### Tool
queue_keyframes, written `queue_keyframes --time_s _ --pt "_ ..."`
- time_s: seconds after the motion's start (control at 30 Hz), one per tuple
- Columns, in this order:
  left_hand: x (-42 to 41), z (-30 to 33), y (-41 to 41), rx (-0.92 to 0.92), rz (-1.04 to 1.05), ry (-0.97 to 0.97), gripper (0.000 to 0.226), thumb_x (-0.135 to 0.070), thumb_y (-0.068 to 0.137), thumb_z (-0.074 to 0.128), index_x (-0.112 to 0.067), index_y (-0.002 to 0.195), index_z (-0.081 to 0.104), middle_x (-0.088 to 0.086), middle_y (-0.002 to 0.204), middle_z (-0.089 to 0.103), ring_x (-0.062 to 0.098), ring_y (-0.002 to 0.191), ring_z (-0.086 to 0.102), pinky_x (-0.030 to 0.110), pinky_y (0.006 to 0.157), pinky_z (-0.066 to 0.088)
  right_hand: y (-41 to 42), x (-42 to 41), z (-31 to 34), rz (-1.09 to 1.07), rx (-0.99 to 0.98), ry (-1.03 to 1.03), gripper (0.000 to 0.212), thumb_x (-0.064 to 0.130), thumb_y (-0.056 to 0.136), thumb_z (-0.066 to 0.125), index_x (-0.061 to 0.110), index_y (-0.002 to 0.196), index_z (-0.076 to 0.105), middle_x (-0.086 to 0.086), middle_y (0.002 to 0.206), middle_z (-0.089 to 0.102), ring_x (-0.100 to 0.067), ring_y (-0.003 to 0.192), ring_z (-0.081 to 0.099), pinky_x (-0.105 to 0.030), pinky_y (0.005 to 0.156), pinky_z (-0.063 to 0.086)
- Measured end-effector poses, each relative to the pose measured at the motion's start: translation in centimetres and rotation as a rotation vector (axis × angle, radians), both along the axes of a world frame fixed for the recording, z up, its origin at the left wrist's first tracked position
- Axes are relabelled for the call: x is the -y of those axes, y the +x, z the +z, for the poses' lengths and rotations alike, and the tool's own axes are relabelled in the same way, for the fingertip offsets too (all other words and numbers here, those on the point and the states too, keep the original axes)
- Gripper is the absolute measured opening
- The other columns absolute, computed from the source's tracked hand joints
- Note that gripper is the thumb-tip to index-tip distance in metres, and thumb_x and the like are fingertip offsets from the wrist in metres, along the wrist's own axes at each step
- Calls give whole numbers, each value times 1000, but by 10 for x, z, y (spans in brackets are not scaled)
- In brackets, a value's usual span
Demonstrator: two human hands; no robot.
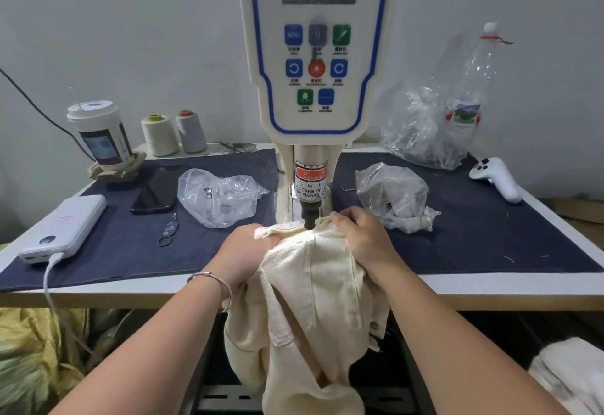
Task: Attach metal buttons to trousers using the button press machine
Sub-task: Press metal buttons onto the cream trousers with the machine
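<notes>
Your left hand (248, 248) and right hand (362, 241) both grip the cream trousers (307, 284), fingers curled into the bunched waistband, holding it under the black punch (309, 217) of the button press machine (313, 55) at the counter's (490, 293) near edge.

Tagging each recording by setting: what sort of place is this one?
Probably a small garment workshop. A button press machine stands on a cloth-covered table, thread cones sit by the wall, and both hands hold cream trousers under the press head.
</notes>
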State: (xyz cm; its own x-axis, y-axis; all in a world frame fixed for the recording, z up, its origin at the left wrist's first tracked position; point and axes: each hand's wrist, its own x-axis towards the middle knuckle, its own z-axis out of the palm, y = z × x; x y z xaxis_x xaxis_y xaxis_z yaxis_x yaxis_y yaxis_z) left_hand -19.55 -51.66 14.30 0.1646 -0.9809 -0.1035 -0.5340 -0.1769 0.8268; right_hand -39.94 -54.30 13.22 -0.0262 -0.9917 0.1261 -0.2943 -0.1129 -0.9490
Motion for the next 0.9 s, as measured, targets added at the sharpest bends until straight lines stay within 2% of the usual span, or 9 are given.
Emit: queue_keyframes --time_s 0.1,0.43,0.63,0.83,0.9 --pt "0 0 0 -21 7 9 25 -21 89 62 -15 68 52 0 67 53 12 61 41 25 53 34 0 -1 0 0 12 4 25 33 94 58 10 89 65 -3 81 64 -10 73 56 -20 63 42" --pt "2 1 0 -6 4 25 19 -17 86 61 -12 70 52 3 70 52 15 65 41 28 57 34 0 0 0 0 -16 -7 24 33 94 58 11 87 65 2 77 63 -7 70 56 -20 63 41" --pt "2 -2 1 81 12 12 21 -25 90 59 -13 77 47 1 76 50 14 67 41 28 56 32 -2 0 -2 -2 -21 9 21 33 92 60 15 82 63 5 73 61 -6 67 54 -21 61 39" --pt "1 2 -1 82 26 7 20 -26 90 58 -13 79 48 3 78 51 16 69 41 30 59 34 -1 -1 -1 -13 -13 -2 21 33 92 60 16 80 62 5 73 61 -6 68 54 -20 62 40" --pt "1 1 -1 81 23 15 19 -26 91 58 -12 81 49 4 79 52 16 70 42 30 60 34 -1 0 -2 -13 -11 -5 21 34 91 61 17 80 63 6 74 62 -3 67 55 -16 61 40"
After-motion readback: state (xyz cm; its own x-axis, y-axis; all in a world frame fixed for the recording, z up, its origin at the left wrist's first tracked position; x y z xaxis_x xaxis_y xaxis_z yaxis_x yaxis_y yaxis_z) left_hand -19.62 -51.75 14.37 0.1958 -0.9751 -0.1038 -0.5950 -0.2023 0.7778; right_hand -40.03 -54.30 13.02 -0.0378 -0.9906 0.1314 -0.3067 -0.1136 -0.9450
